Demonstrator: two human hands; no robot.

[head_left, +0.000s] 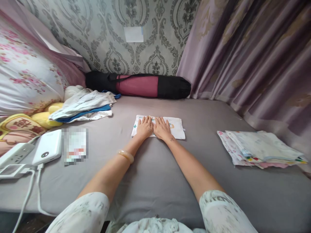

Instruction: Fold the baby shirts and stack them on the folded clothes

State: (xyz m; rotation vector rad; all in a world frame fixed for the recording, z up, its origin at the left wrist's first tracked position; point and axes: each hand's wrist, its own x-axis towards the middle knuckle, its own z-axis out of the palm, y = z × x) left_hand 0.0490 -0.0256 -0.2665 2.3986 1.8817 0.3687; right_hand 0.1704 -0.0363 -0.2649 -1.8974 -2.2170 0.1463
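Observation:
A small folded white cloth (178, 129) with coloured prints lies flat on the grey bedsheet (155, 181), straight in front of me. My left hand (145, 127) rests palm down on its left half, fingers stretched forward. Beside it, my right hand (162, 128) presses flat on the middle of the cloth, fingers extended too. The two hands touch or nearly touch at the thumbs. Neither grasps anything. The parts of the cloth under my palms are hidden. A pale bangle (125, 156) circles my left wrist.
Folded printed cloths (262, 147) are stacked at the right. Crumpled clothes (84, 105) lie at the left, near a yellow plush (46, 119). A white power bank (48, 147) and power strip (17, 155) trail cables. A black and maroon bag (137, 85) lies along the wall.

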